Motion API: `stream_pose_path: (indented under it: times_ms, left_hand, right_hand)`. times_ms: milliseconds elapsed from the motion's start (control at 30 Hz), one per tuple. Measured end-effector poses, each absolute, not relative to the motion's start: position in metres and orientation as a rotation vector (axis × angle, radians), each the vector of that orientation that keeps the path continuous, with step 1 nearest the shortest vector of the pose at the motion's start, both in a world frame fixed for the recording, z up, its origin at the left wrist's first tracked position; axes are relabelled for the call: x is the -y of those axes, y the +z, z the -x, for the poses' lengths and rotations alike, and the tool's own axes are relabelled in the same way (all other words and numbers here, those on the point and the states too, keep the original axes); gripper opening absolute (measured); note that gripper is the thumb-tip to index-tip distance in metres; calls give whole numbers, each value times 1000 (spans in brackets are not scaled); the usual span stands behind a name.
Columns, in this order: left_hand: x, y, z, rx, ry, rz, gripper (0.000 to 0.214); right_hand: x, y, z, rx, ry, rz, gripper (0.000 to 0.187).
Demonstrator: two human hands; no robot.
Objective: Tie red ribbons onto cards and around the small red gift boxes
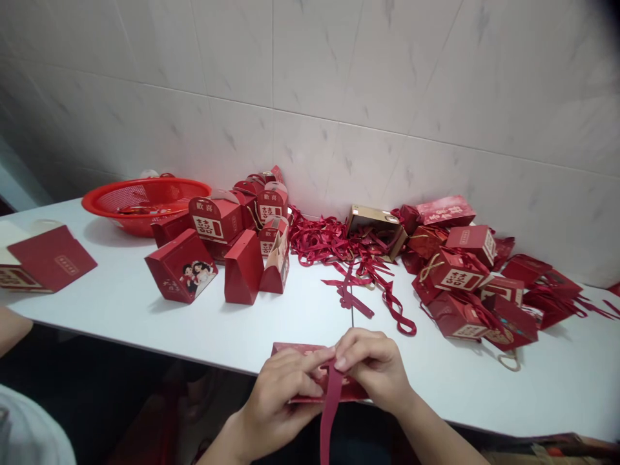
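Note:
My left hand (283,387) and my right hand (375,365) meet at the front edge of the white table (145,310). Both pinch a red ribbon (330,403) that hangs down between them over the table edge. Under my hands lies a flat red gift box (295,350), partly hidden by the fingers. My left fingers curl round the box's front edge while the thumb presses the ribbon. Both hands are closed.
A pile of red ribbons (339,248) lies mid-table by the tiled wall. Folded red gift boxes (232,239) stand left of it, several more boxes (475,284) lie right. A red plastic basket (145,200) sits far left, flat red cards (48,258) at the left edge. Another person's arm (12,329) shows at left.

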State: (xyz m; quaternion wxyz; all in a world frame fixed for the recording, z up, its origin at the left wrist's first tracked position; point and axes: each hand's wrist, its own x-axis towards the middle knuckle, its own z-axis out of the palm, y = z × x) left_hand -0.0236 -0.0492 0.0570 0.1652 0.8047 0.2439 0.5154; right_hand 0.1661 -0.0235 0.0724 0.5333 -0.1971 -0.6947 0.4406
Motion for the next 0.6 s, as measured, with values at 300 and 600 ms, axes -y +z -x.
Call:
stream_pose_path:
  times_ms: [300, 600]
  left_hand:
    - [33, 36, 15, -905, 1470, -1773, 13]
    - [8, 14, 3, -1054, 1552, -1491, 22]
  right_hand:
    - [16, 64, -179, 1494, 1009, 617, 13]
    - [32, 31, -177, 1451, 888, 918, 12]
